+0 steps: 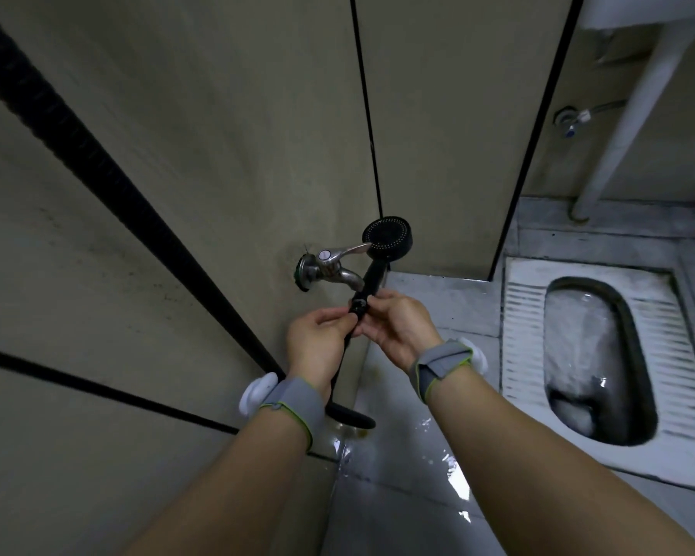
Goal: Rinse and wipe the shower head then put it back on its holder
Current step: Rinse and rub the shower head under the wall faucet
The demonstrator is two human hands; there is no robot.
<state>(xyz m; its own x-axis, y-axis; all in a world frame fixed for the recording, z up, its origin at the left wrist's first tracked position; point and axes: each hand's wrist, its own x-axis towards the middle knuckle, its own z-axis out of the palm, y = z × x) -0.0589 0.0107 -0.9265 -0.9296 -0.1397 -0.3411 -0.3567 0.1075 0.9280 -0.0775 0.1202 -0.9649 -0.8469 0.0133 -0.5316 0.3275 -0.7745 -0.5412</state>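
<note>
A black shower head (387,233) points up and away, its round face close to the lever of a metal wall tap (330,266). Its black handle (372,276) runs down to my hands. My left hand (318,339) pinches the lower end of the handle from the left. My right hand (394,325) grips the handle from the right at the same height. The black hose (348,413) hangs below my left wrist and loops near the floor; another stretch of the hose (77,146) crosses the wall diagonally at upper left. No holder is in view.
Beige wall panels with black seams fill the left and back. The grey tiled floor (410,467) below is wet. A squat toilet (594,355) lies to the right. A second small tap (570,118) and a white pipe (634,110) are at upper right.
</note>
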